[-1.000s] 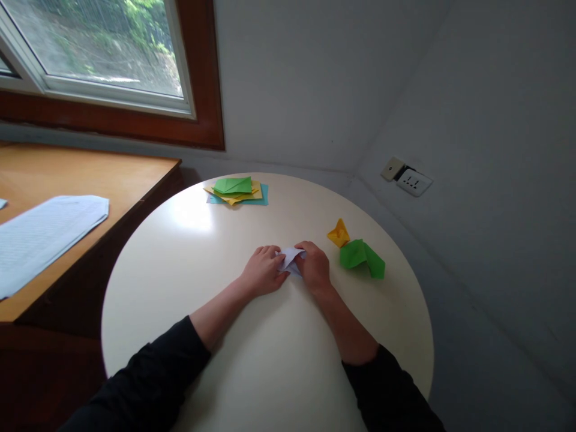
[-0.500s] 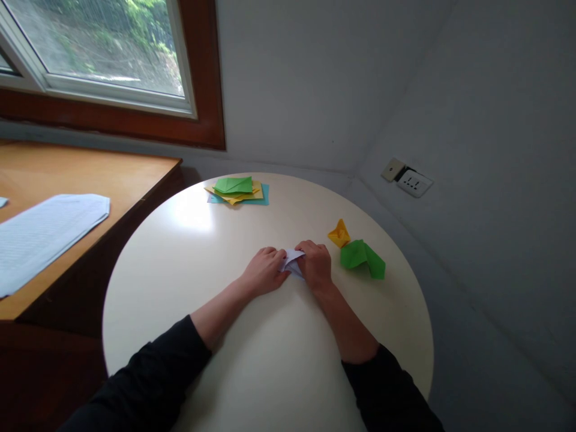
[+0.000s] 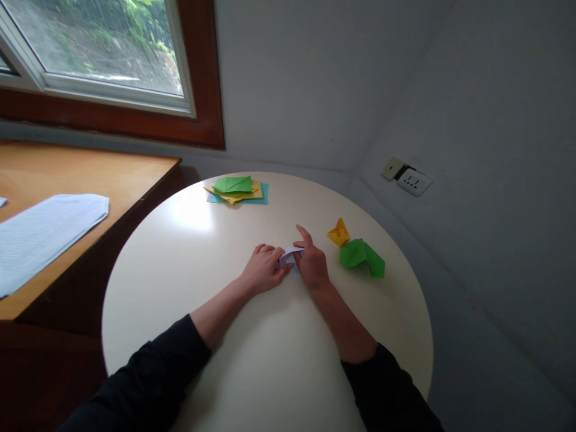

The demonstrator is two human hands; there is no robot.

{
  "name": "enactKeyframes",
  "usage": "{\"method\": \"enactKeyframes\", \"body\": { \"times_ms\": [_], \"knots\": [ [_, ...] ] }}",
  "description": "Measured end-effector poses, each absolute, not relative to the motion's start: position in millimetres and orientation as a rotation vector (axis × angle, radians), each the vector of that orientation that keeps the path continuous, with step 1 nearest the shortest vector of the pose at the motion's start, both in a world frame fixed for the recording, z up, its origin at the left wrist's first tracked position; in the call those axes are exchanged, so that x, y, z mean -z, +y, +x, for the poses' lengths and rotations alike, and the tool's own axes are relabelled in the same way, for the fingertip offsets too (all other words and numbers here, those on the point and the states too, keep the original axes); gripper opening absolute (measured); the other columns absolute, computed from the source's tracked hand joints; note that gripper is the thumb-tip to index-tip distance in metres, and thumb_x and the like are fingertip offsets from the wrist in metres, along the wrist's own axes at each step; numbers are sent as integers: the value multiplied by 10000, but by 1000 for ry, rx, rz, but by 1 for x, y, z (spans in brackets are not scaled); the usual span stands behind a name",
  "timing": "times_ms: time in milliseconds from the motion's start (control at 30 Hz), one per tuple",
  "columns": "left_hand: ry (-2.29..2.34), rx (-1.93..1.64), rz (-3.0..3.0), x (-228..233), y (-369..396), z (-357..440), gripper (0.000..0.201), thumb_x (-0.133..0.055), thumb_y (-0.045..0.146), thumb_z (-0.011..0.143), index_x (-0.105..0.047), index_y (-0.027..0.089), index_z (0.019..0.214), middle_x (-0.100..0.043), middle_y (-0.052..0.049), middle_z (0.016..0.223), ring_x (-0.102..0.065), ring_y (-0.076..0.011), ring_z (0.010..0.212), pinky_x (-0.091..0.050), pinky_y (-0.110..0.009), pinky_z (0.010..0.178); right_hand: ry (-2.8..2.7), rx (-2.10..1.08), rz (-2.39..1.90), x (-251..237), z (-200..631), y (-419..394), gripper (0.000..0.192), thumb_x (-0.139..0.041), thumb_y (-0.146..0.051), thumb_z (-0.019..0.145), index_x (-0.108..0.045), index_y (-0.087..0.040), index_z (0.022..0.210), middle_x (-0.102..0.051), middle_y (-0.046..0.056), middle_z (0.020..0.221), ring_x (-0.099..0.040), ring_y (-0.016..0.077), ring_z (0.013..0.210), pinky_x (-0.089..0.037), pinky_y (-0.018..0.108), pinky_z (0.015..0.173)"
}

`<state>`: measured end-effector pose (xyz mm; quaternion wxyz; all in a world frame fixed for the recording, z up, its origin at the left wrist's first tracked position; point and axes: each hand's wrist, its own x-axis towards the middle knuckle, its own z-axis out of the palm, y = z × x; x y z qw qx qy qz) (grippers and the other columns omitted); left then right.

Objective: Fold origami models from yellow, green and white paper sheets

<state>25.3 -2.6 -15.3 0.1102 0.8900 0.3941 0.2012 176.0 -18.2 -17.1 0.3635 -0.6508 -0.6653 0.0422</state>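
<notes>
A pale-walled corner (image 3: 389,114) is lit through a window (image 3: 103,48).
The window is edged by a reddish-brown wooden frame (image 3: 202,78), and greenery (image 3: 144,24) is seen outside. A socket (image 3: 414,182) is mounted on the right-hand wall (image 3: 495,120). A round white table (image 3: 270,360) is flanked on the left by a wooden desk (image 3: 112,165); glare (image 3: 193,215) is reflected off the table.

Open table (image 3: 180,264) left, 2 papers (image 3: 362,258) right

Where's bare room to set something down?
Bare on the round table: left, between left forearm and paper stack; far, between paper stack and orange piece; near, between left forearm and right forearm. Crowded: centre, left hand and right hand on white paper; right, green piece.
</notes>
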Motion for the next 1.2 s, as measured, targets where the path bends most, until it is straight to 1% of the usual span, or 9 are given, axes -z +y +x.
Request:
{"method": "enactKeyframes", "body": {
  "times_ms": [133,233,367,500,667,800,1000,1100,1200],
  "knots": [
    [1263,-639,2570,16,-4,28,161,-432,324,843,-532,198,834,-641,-48,794,-592,-212,872,-363,-386,892,-1771,-28,-1695,15,169,-19,572,-447,-114,765,-401,-233,1322,-692,38,891,-630,184,754,-485,298,739],
    [1318,-702,2530,18,-3,28,119,-420,245,833,-517,199,783,-638,-24,726,-606,-181,752,-388,-355,843,-1848,31,-1705,15,162,-21,563,-427,-117,781,-399,-233,1331,-692,48,859,-620,187,725,-486,304,739],
    [1351,-733,2470,18,-1,26,205,-364,193,857,-545,194,762,-645,-18,672,-593,-159,639,-411,-307,738,-1876,23,-1737,14,156,-23,577,-390,-134,801,-339,-226,1369,-687,44,794,-619,187,698,-496,303,712],
    [1432,-701,2414,15,-2,25,227,-376,196,861,-601,196,833,-676,-38,724,-603,-174,667,-398,-279,638,-1851,-65,-1759,12,156,-25,671,-404,-99,760,-256,-223,1403,-692,41,849,-627,187,697,-502,291,669],
    [1359,-735,2452,16,-2,24,231,-409,162,835,-635,203,851,-687,-29,779,-600,-167,722,-397,-309,753,-1841,-94,-1770,14,159,-25,701,-430,-95,740,-246,-228,1403,-695,48,946,-636,183,721,-501,286,677],
    [1421,-747,2499,17,0,23,188,-466,182,789,-649,196,830,-673,-57,847,-579,-206,830,-395,-336,772,-1884,-61,-1802,15,158,-24,614,-402,-113,782,-306,-201,1383,-702,60,900,-637,201,725,-501,321,707],
    [1478,-689,2373,15,-1,21,254,-390,188,817,-616,206,931,-682,-40,796,-608,-189,698,-399,-274,603,-1990,28,-1765,18,157,-22,547,-375,-103,815,-359,-192,1355,-698,63,910,-633,200,803,-492,314,769],
    [1523,-708,2310,13,-2,20,293,-391,200,813,-608,209,1009,-689,-38,777,-620,-186,683,-404,-262,602,-2050,35,-1780,18,156,-22,539,-358,-84,822,-352,-167,1355,-691,76,949,-630,191,843,-479,299,802],
    [1471,-749,2279,12,-2,18,305,-406,190,788,-622,207,1003,-693,-33,770,-618,-173,664,-413,-250,608,-2095,17,-1830,17,155,-23,535,-363,-71,818,-363,-159,1346,-682,87,993,-630,189,863,-470,280,803]
  ]
}}
